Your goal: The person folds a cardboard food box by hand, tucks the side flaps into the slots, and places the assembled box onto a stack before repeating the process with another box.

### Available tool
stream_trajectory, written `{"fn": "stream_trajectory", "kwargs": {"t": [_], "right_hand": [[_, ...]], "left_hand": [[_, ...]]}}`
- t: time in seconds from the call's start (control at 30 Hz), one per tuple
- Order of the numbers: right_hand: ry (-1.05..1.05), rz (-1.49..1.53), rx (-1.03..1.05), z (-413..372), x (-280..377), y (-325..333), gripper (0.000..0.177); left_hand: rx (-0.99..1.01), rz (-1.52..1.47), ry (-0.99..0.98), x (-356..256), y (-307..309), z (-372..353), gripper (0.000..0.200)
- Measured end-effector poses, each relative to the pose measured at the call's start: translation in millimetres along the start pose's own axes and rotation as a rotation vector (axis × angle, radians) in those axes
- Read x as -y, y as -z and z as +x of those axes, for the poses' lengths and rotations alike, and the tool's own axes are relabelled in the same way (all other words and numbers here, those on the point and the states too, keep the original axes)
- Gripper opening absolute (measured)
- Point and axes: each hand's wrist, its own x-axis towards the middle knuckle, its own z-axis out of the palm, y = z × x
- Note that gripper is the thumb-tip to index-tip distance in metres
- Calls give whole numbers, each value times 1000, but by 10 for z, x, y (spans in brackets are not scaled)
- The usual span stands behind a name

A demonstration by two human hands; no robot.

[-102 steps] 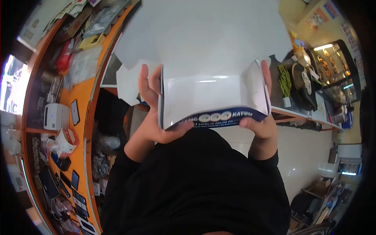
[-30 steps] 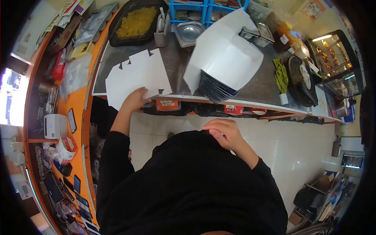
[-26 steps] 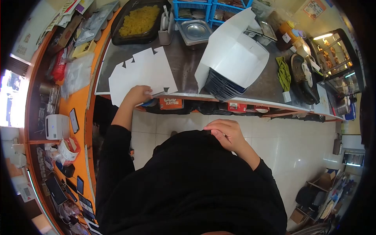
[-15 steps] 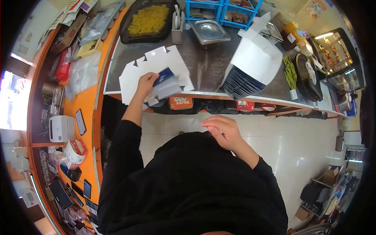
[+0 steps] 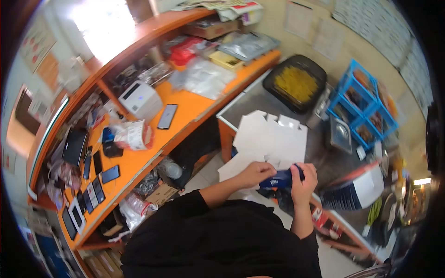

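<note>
A flat cardboard box blank, white on its upper face, lies at the counter's near edge. A dark blue printed panel of cardboard is folded up at its near end. My left hand pinches that panel's left end. Around its right end, my right hand is closed with the thumb on top. To the right stands a stack of nested boxes, white inside and dark blue outside, blurred here.
A black tray of yellow food stands at the back, beside blue baskets and a lidded metal container. Leftward runs an orange counter with several phones, a white printer and plastic bags.
The view has swung left. My right hand has come from in front of my body to the cardboard. The blue panel, earlier in my left hand alone, is now between both hands.
</note>
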Motion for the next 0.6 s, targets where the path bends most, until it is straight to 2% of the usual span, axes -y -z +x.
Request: {"fn": "stream_trajectory", "kwargs": {"t": [0.07,0.2,0.3,0.37,0.4,0.43,0.5,0.53,0.57,0.6], "right_hand": [[61,-94,133,-3,108,-35,8],[283,-119,341,52,356,81,6],[439,-246,364,-2,483,122,20],[217,-37,-2,16,466,60,33],[42,33,-109,17,327,72,44],[-124,122,-226,18,189,85,56],[-775,996,-70,113,-49,374,64],[-993,1413,33,221,-45,461,66],[-860,1345,-71,168,24,463,61],[-753,1357,-60,190,207,476,59]], "left_hand": [[55,69,-4,-213,12,-123,22],[109,-6,-49,-395,85,-274,22],[112,126,-123,-580,114,-359,19],[129,81,-166,-695,102,-404,17],[139,61,-184,-748,105,-436,16],[231,64,-223,-790,109,-472,15],[412,81,-305,-893,144,-535,13],[543,57,-272,-969,151,-559,13],[556,109,-225,-1027,150,-564,13],[568,160,-178,-1073,146,-568,13]]}}
